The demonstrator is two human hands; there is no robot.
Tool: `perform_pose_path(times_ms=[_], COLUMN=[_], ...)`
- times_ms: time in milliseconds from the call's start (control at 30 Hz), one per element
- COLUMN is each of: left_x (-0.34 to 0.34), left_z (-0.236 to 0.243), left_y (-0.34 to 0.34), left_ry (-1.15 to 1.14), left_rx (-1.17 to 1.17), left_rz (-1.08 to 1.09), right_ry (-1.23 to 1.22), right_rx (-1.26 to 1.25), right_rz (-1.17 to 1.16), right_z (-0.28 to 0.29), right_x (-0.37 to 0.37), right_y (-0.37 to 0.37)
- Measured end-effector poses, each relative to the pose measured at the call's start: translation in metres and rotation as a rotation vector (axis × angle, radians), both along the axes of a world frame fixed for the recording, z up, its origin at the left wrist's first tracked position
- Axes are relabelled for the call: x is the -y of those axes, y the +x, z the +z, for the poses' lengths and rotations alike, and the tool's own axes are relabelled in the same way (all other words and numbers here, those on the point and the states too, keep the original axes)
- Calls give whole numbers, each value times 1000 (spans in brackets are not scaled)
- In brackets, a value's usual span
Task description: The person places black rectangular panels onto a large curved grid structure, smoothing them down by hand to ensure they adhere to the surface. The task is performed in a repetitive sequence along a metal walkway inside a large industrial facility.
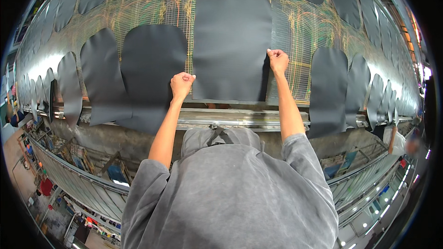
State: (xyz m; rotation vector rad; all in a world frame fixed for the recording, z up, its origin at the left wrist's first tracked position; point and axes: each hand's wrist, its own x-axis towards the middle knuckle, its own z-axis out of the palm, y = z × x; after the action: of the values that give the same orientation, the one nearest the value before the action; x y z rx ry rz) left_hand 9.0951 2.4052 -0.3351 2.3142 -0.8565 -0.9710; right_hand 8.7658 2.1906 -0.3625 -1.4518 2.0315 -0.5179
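Observation:
A dark grey cut fabric panel (232,41) with rounded far corners lies in front of me on the long table. My left hand (182,85) is closed in a pinch at its left edge, near the front corner. Higher up on the opposite edge, my right hand (278,61) pinches the fabric between thumb and fingertips. The right edge is slightly raised and casts a shadow. Just left of my left hand lies another dark panel (154,60), its near end hanging over the table edge.
The table top (300,27) is streaked with yellow, green and orange lines. More dark panels (329,87) line both sides and the far edge. A metal rail (230,119) runs along the near side. Another person (394,140) stands at the far right.

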Motion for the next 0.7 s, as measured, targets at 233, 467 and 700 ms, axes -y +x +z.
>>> perform_pose_path(times_ms=[233, 467, 700], left_x=[-5, 15, 61], left_z=[15, 24, -9], left_y=[-19, -84, -95], left_ry=[-61, -502, -328], left_rx=[236, 342, 395], left_rz=[-105, -598, -983], right_ry=[-124, -402, -173], right_rx=[-128, -39, -240], right_rz=[146, 964, 1076], right_z=[27, 57, 19], right_x=[-15, -100, -113], right_y=[6, 40, 46])
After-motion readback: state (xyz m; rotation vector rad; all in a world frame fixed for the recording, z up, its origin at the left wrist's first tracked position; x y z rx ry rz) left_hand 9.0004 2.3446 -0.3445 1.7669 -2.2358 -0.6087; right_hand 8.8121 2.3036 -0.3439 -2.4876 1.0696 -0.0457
